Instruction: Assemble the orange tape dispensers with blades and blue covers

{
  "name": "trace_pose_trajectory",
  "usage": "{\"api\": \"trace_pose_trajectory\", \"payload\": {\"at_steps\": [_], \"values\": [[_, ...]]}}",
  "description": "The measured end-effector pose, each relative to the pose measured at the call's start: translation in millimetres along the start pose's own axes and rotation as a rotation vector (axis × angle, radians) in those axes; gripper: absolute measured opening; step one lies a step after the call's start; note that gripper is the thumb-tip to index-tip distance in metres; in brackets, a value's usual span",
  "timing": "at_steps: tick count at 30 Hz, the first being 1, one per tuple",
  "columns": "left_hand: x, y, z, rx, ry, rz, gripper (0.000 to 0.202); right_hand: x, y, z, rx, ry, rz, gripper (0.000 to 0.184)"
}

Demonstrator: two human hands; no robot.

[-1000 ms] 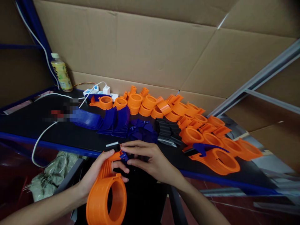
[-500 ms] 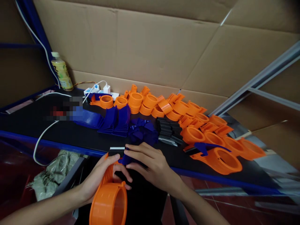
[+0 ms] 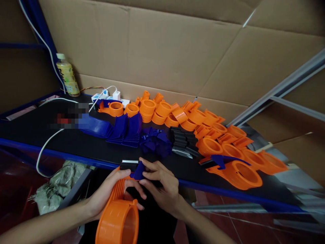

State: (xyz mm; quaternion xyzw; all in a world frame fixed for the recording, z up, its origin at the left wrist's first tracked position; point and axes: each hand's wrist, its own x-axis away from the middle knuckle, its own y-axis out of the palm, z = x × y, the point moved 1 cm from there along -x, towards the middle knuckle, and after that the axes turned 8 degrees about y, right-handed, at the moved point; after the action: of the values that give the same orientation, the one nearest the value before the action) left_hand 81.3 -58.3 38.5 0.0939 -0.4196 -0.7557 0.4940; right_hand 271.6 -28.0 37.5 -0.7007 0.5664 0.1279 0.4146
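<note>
- Head view: a wall of cardboard sheets [image 3: 162, 51] stood behind a black surface [image 3: 38, 135] with a blue front edge. A grey metal rail [image 3: 279, 88] slanted down on the right.
- At the back left of the surface stood a drink bottle [image 3: 64, 74], with a white power strip [image 3: 109, 98] near it and a white cable [image 3: 48, 145] looping off the front edge.
- Across the middle lay fanned blue plates [image 3: 122, 130], a heap of small blue clips [image 3: 154, 142], a stack of black bars [image 3: 181, 140] and a long spread of orange rings [image 3: 203, 128].
- In front of the surface's edge, the left hand [image 3: 109, 193] was closed around the neck of an orange holder [image 3: 119, 220], whose ring hung low toward the camera.
- The right hand [image 3: 162, 188] pinched a blue piece [image 3: 139, 170] between thumb and fingers, touching the holder's top just beside a black toothed strip [image 3: 128, 164].
- The step in hand looked like fitting the blue piece onto the holder's head.
- Seating it would likely call for a steady left grip while the right hand lined the piece up and pressed; whether it had already clicked in could not be told.
</note>
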Motion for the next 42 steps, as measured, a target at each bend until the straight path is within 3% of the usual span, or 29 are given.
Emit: {"api": "trace_pose_trajectory", "payload": {"at_steps": [10, 20, 25, 31, 34, 37, 42], "values": [[1, -3.5, -1, -0.037, -0.026, 0.006, 0.062, 0, 8, -6, -0.015, 0.008, 0.058, 0.014], [0, -3.6, -5, -0.035, 0.074, 0.071, 0.031, 8, 15, -10, 0.02, 0.104, 0.126, 0.01], [-1, -3.7, -8, -0.04, 0.106, 0.086, 0.024, 14, 20, -11, 0.02, 0.124, 0.15, 0.012], [2, -2.1, -8, -0.055, 0.174, 0.212, 0.025, 10, 13, -13, 0.134, 0.045, 0.067, 0.013], [3, -0.6, -7, -0.087, 0.203, 0.282, 0.036, 7, 5, -13, 0.251, 0.015, -0.009, 0.026], [2, -0.1, -8, -0.13, 0.235, 0.271, 0.036, 6, -1, -13, 0.331, 0.0, -0.079, 0.034], [3, -3.1, -10, -0.231, 0.288, 0.25, 0.033, 2, -8, -16, 0.394, -0.042, -0.108, 0.029]]}}
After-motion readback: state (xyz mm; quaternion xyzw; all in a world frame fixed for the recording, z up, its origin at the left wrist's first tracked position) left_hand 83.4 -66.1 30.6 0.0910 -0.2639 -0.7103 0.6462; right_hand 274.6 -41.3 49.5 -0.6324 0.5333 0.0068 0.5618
